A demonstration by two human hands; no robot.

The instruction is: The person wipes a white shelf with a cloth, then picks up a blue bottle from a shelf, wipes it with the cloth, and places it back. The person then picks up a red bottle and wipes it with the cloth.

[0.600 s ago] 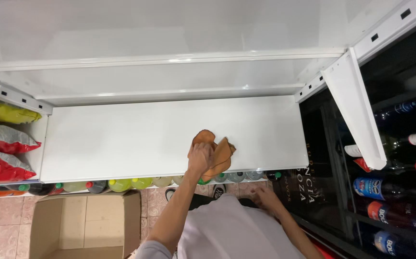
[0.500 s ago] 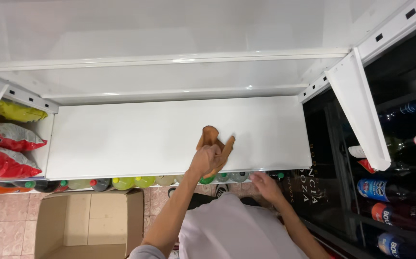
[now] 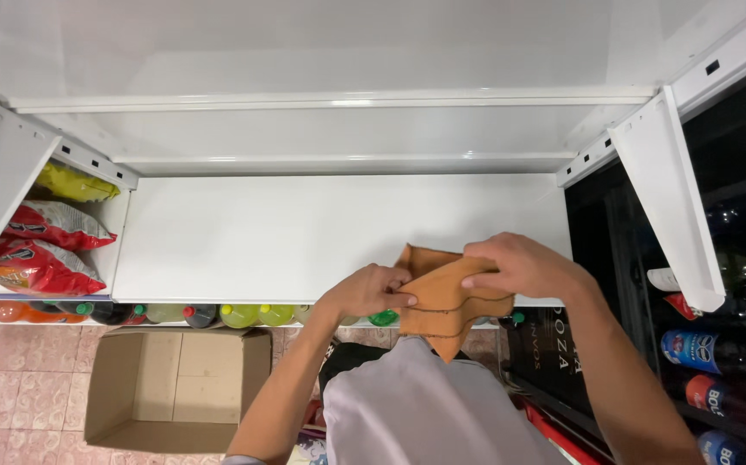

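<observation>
Over the front edge of the bare white shelf (image 3: 304, 232), both hands pinch a folded orange-brown cloth (image 3: 446, 301). The left hand (image 3: 371, 291) grips its left edge with thumb and curled fingers; the right hand (image 3: 519, 265) clamps the top fold from the right. The cloth's lower corner hangs in front of the person's grey shirt (image 3: 424, 405), which hides the floor beneath. Below the shelf only the caps and shoulders of a row of bottles (image 3: 218, 314) show. An open cardboard box (image 3: 175, 387) sits on the tiled floor. Snack bags (image 3: 41, 250) at left are partly cut off by a white shelf bracket.
</observation>
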